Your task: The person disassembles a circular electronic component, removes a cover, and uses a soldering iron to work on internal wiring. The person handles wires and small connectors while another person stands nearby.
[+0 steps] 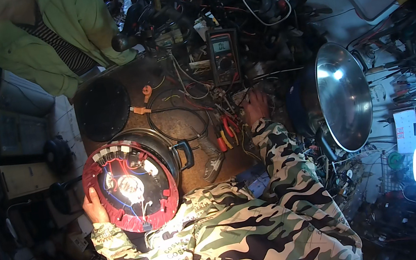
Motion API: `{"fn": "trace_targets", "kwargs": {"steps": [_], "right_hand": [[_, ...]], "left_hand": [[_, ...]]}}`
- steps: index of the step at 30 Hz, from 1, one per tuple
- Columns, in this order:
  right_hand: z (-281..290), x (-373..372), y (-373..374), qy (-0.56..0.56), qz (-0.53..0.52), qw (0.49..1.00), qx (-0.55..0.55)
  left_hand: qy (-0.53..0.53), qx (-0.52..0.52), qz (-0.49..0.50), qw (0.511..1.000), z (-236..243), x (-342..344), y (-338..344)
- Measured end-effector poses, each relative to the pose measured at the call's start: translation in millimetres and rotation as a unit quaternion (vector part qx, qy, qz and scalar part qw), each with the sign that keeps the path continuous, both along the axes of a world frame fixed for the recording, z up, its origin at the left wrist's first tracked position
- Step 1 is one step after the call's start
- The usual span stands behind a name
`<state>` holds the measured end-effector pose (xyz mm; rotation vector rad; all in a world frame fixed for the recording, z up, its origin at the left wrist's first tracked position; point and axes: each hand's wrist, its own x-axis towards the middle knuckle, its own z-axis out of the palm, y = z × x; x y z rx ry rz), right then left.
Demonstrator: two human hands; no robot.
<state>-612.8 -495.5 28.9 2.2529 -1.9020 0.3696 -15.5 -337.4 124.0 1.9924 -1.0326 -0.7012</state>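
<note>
Toward the lower left of the frame, my left hand (93,205) grips the rim of a round red plastic housing (124,204), whose open face shows red and blue wires, white connectors and a brightly lit centre. It is tilted and overlaps a round metal pot with a dark side handle (165,143); I cannot tell whether the two touch. Near the middle of the frame, my right hand (255,106) reaches over the cluttered brown tabletop (196,171), knuckles up; I cannot tell whether its fingers close on anything. Just left of and below it lie red-handled pliers (228,127), and above it a black digital multimeter (225,62). Left of centre, a flat black disc (103,109) lies near an orange plug (147,90) and a looped black cable (183,108). At the right, a wide shiny steel pan (346,102) stands tipped on its side. At the upper left is a person in a green jacket (77,28).
</note>
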Motion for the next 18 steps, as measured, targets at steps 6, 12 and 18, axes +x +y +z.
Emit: {"fn": "trace_targets", "kwargs": {"steps": [6, 12, 18], "right_hand": [[11.5, 8.0, -20.2, -0.238, -0.041, 0.963, 0.115], [4.4, -5.2, -15.0, -0.184, 0.022, 0.981, 0.049], [26.7, 37.9, 13.2, -0.107, -0.001, 0.991, 0.081]], "left_hand": [[-0.013, -0.018, -0.002, 1.0, 5.9, -1.4, 5.6], [-0.01, -0.011, -0.001, 1.0, -0.5, 4.2, 7.6], [-0.014, -0.001, 0.013, 1.0, -5.1, 11.4, 12.0]]}}
